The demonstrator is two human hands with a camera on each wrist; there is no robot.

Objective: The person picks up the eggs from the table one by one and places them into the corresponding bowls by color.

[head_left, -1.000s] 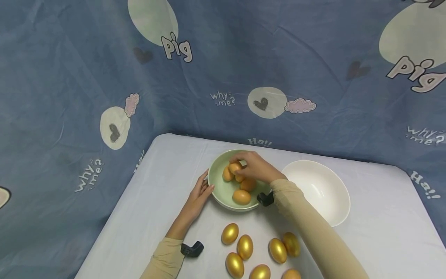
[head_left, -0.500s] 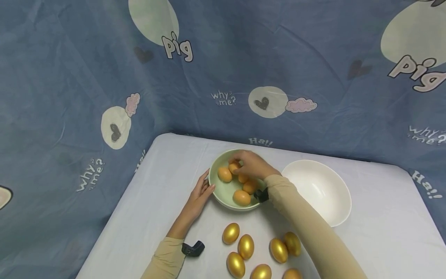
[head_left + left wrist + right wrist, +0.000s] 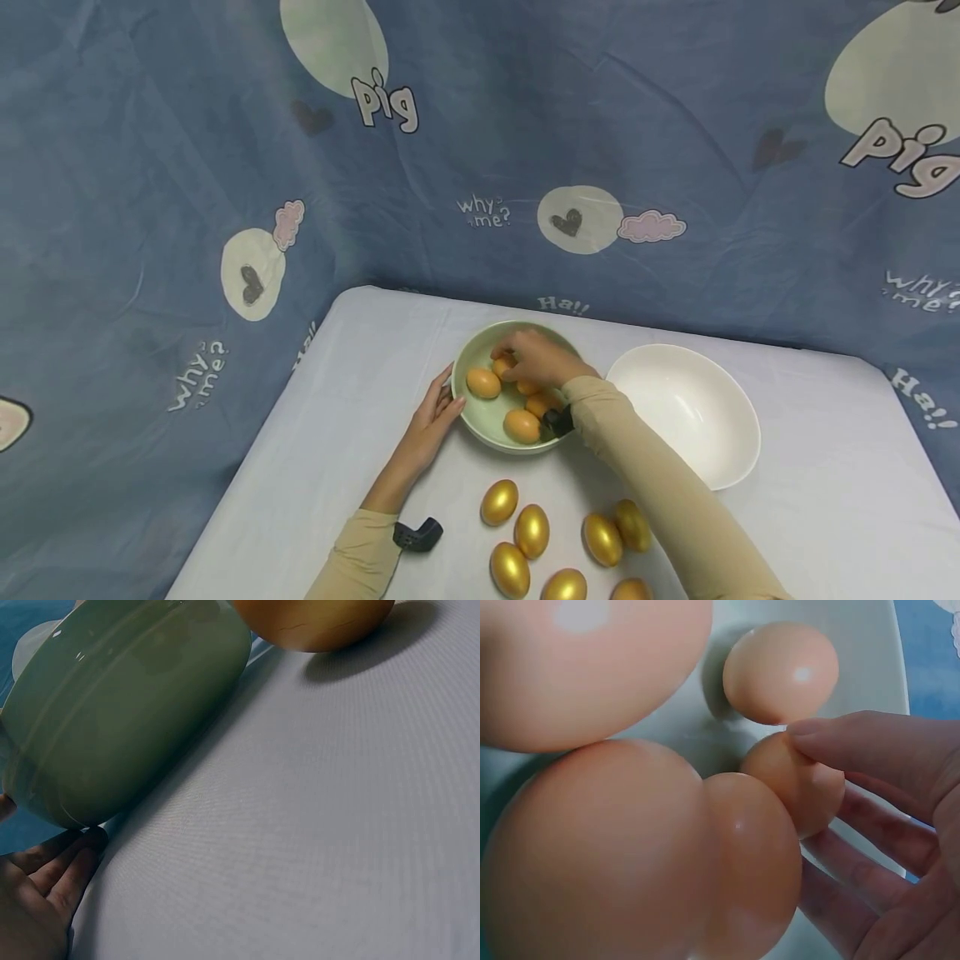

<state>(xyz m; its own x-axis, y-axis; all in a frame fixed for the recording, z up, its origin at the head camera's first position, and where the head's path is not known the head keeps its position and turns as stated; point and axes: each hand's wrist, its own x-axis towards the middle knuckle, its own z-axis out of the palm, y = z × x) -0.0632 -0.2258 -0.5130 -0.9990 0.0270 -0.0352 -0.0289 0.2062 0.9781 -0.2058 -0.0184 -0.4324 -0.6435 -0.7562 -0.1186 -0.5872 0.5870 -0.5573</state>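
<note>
A pale green bowl [image 3: 487, 417] with several brown eggs in it stands near the table's back. My left hand [image 3: 429, 425] holds its left side, thumb at the rim and fingers along the outer wall [image 3: 142, 727]. Inside the bowl, my right hand [image 3: 542, 358] pinches a brown egg [image 3: 802, 787] between thumb and fingers. Another egg [image 3: 483, 383] lies just left of that one, and one more [image 3: 522, 426] sits near the bowl's front. The right hand and wrist camera partly cover the remaining eggs in the head view.
A white bowl [image 3: 693, 412] stands to the right, partly behind the right forearm. Several golden eggs [image 3: 532, 531] lie on the white tablecloth [image 3: 352, 392] in front, with a brown egg [image 3: 632, 590] at the bottom edge. A blue printed curtain [image 3: 420, 233] hangs behind.
The right hand has shifted slightly within the green bowl. One egg has come apart from the pinched egg and lies further left. The left hand stays at the rim.
</note>
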